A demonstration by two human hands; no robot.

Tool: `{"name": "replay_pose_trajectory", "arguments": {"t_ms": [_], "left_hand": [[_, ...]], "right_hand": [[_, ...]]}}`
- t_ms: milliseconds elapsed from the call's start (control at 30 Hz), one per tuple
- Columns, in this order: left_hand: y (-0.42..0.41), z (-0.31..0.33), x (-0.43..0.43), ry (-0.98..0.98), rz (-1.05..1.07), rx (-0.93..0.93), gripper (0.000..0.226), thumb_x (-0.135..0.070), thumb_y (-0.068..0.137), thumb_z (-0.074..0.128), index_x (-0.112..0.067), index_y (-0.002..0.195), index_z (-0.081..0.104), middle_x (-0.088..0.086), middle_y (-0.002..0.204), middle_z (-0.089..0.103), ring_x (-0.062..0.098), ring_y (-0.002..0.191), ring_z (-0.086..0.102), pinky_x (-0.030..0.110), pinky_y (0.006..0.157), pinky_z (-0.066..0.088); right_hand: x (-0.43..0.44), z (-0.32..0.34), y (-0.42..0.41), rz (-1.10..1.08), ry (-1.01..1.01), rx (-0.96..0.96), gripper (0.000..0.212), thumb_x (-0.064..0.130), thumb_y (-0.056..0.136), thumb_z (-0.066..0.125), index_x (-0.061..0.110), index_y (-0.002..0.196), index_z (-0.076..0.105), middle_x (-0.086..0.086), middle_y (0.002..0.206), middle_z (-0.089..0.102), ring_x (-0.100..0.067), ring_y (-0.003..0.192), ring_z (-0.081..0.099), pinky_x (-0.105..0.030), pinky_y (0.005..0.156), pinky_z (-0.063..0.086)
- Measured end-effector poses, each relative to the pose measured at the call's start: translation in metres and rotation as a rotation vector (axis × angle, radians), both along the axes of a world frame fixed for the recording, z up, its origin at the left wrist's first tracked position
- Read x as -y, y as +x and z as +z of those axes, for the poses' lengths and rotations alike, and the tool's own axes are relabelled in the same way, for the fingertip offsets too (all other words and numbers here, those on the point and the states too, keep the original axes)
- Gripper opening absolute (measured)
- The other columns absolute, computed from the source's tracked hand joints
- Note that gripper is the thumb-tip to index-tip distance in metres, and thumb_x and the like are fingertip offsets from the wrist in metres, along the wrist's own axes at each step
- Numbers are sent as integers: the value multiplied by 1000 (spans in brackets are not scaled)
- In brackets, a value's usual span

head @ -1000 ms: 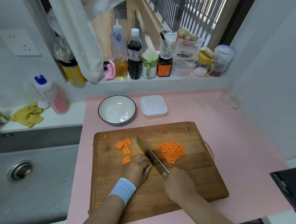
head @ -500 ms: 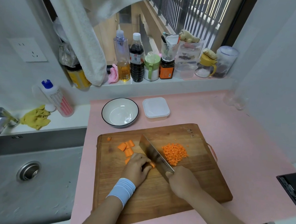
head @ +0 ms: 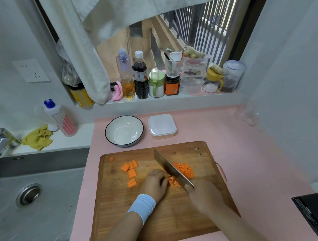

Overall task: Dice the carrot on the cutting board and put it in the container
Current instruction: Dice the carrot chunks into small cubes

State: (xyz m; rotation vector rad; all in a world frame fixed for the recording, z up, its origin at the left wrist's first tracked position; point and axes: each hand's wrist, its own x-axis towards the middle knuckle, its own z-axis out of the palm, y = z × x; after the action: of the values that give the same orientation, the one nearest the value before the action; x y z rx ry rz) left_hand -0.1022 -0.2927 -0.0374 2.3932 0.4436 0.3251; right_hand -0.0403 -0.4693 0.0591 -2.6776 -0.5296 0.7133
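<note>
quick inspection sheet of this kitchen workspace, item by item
surface: pink counter with a wooden cutting board on it
job's things: diced carrot pile right of the cleaver; uncut carrot chunks to its left; white container behind the board, lid on
clutter: empty bowl, yellow cloth, bottles and jars on the window sill
grips: left hand holds the carrot piece at the blade; right hand grips the cleaver handle
cables: nothing seen
surroundings: sink at left, wall socket, towel hanging over the window
</note>
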Motion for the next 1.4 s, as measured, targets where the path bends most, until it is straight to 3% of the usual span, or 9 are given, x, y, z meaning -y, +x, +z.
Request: {"name": "replay_pose_trajectory", "arguments": {"t_ms": [167,433,667,733,800,900,1000,1233,1400], "left_hand": [[-15,22,-21,-51,96,220,16,-18,76,48,-20,75,64,-13,82,60,3,81,54,15,76,42],[4,21,15,63,-203,-113,39,-11,81,46,-20,108,72,-9,111,65,2,107,53,13,102,36],[11,53,-19,-104,357,293,33,4,68,44,-26,64,54,-15,72,54,9,77,49,12,75,38],[13,67,-26,-111,408,355,25,-1,66,40,-22,62,54,-13,70,54,6,78,47,12,73,36],[19,76,-28,-55,336,294,24,-4,65,40,-22,60,55,-13,68,56,8,79,49,19,75,37],[33,85,-22,-53,133,-23,32,-7,72,43,-32,56,56,-19,69,59,12,81,54,27,82,42],[45,84,-3,-226,-33,-363,41,-2,81,42,-31,66,66,-19,86,66,8,89,60,24,88,48],[51,71,-3,-210,-38,-434,46,-6,85,40,-37,103,69,-13,120,64,11,110,58,24,99,44],[30,71,-49,-178,289,-106,40,6,82,41,-19,94,70,0,102,67,23,101,61,32,95,48]], "right_hand": [[7,1,1,54,30,37,25,41,102,48,30,83,60,10,75,61,-8,73,60,-25,62,46],[6,9,16,14,96,-4,27,43,102,47,24,95,66,7,81,64,-16,79,64,-32,71,54],[24,15,26,160,30,237,31,29,102,46,31,72,50,11,73,54,-12,77,63,-23,60,46],[29,15,30,252,-27,335,19,22,100,48,31,93,63,9,86,63,-13,81,65,-24,61,46],[29,12,33,336,-65,393,30,14,92,55,34,112,64,6,92,68,-15,80,64,-26,58,40],[26,7,36,388,-68,453,39,8,46,82,31,70,64,12,54,41,-9,45,39,-21,42,12],[25,-6,39,400,43,549,59,0,28,80,31,55,38,15,52,20,-8,40,22,-21,44,-1],[24,-2,31,455,-33,507,46,5,41,84,33,57,52,12,49,40,-8,43,29,-25,37,25],[16,6,24,378,-102,370,33,12,93,51,31,114,68,5,92,68,-17,81,64,-29,66,51]]}}
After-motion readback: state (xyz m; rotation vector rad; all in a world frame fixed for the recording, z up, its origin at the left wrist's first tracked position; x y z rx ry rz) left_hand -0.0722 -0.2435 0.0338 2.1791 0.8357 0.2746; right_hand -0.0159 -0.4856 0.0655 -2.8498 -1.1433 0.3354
